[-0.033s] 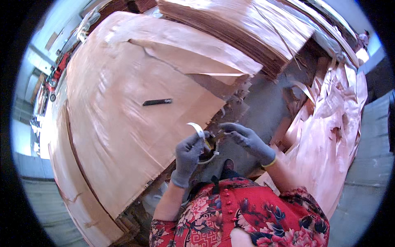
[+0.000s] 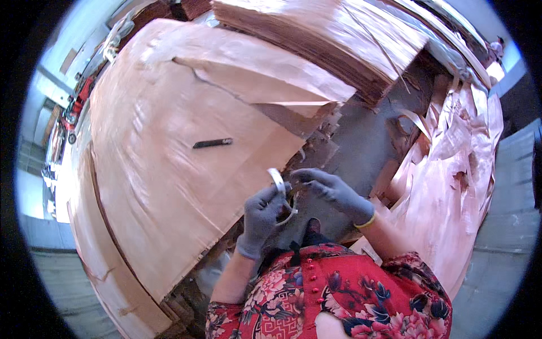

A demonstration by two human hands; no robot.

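Observation:
My left hand (image 2: 259, 219), in a grey glove, is closed around a roll of white tape (image 2: 293, 214). From its fingers a short white strip (image 2: 276, 178) curls upward. Close by on the right, my right hand (image 2: 337, 195), also gloved in grey with a yellow cuff edge, has its fingers bent together at the roll. What its fingertips pinch is too small to make out. Both hands are just off the near edge of a large tan wood veneer sheet (image 2: 152, 152). On this sheet lies a slim black utility knife (image 2: 212, 143).
A torn, split veneer flap (image 2: 248, 76) lies across the sheet's far part. Beyond it rises a thick stack of veneer (image 2: 322, 42). Crumpled pinkish veneer pieces (image 2: 446, 186) are heaped at the right, across the grey floor (image 2: 361, 150). Red machinery (image 2: 78, 99) stands far left.
My right fingers have come slightly left, closer to the roll. The white strip has shifted a little right and stands more upright. The whole view has shifted slightly.

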